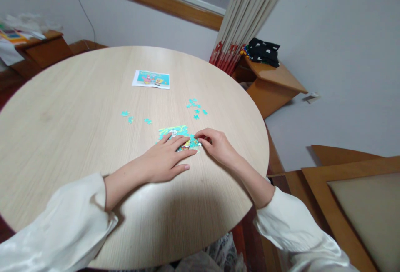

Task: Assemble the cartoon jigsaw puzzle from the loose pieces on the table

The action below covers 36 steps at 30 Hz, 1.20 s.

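A partly joined jigsaw puzzle (163, 131) in turquoise and yellow-green lies flat on the table, with cartoon figures on it. Across its lower part rests my left hand (165, 161), palm down with the fingers spread, hiding much of the picture. My right hand (217, 145) is at the puzzle's right edge, its thumb and forefinger pinched on a turquoise puzzle piece (193, 138); the fingertips partly cover that piece. Beyond the hands lie several loose turquoise pieces (196, 111) in a cluster, and a few more loose pieces (125, 113) sit farther left.
On the round wooden table (78, 97), a printed cartoon picture (153, 79) lies toward the far side. A small wooden stand (275, 80) with a folded black cloth (264, 52) is beyond the right edge. A wooden chair (353, 180) is at the right.
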Available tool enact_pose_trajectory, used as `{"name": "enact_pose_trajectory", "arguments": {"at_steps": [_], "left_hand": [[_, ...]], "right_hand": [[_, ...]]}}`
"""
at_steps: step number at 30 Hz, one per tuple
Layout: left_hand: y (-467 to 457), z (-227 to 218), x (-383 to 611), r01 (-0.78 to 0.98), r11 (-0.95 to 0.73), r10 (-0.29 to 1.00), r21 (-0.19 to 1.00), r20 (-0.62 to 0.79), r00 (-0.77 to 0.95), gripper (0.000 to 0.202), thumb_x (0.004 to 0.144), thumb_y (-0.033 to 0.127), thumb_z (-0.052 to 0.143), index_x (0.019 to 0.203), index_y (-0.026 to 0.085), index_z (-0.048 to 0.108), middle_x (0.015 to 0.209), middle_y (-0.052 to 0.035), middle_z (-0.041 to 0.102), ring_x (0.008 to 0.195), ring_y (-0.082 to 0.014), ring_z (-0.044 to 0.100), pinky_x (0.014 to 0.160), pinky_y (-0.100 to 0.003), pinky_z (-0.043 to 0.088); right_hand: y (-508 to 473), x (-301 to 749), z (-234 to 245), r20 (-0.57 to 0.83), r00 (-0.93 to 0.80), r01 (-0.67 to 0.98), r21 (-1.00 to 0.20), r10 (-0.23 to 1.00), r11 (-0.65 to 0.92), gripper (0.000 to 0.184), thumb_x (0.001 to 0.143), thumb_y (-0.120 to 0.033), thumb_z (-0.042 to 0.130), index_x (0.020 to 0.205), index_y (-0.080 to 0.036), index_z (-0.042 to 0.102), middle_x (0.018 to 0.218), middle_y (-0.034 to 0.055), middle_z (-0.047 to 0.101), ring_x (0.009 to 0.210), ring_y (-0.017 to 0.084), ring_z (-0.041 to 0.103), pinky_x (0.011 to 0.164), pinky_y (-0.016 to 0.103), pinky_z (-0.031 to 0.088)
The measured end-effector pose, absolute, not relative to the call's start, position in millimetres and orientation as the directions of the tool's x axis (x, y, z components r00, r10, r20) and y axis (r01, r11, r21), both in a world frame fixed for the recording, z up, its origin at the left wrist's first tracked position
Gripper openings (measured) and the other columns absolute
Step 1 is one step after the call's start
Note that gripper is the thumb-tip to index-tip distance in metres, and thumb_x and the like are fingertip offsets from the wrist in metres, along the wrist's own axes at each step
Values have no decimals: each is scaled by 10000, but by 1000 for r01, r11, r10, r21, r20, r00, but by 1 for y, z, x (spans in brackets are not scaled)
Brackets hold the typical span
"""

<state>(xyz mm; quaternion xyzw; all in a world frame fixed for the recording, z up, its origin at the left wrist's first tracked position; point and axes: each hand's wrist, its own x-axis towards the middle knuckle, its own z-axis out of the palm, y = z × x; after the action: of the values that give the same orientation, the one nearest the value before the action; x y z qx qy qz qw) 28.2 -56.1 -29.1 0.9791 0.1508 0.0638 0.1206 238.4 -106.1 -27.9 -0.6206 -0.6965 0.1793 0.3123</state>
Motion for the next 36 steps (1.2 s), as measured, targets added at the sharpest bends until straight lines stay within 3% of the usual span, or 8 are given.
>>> {"name": "enact_pose_trajectory", "arguments": {"at_steps": [7,13,21,27,36], "left_hand": [[-56,-29,29,280,-925,310,258,85,947,455,938,456,404,1343,271,498,1426,-119,442,1329,-302,366,1103,-543,217],[-55,-29,28,276,-931,303,240,85,949,456,942,455,399,1349,273,492,1422,-123,446,1325,-302,372,1098,-543,227],[-55,-31,28,274,-932,305,236,104,947,434,962,439,349,1325,262,510,1393,-123,473,1307,-298,390,1086,-536,245],[-55,-30,30,300,-921,345,249,162,925,410,977,412,291,1251,256,553,1290,-108,530,1204,-282,456,1046,-518,286],[-54,-32,35,354,-906,395,233,163,904,448,968,434,313,1297,212,518,1256,-150,521,1179,-324,443,981,-535,316]], "right_hand": [[-107,238,-34,293,-57,832,-515,954,208,135,844,-136,581,834,-213,692,840,49,681,862,188,588,807,346,456],[-110,235,-39,312,-20,900,-408,950,153,117,857,-159,573,825,-211,673,896,68,645,889,216,550,787,364,407],[-128,253,-20,466,152,852,-509,872,124,137,875,-174,489,850,-206,620,832,59,655,824,203,587,769,361,427],[-154,285,-28,372,151,863,-502,916,62,172,880,-192,481,861,-201,651,878,83,655,877,223,594,801,399,462],[-152,280,-36,276,112,866,-498,955,42,223,861,-255,592,1059,-203,682,1000,106,640,963,238,587,860,431,478]]}}
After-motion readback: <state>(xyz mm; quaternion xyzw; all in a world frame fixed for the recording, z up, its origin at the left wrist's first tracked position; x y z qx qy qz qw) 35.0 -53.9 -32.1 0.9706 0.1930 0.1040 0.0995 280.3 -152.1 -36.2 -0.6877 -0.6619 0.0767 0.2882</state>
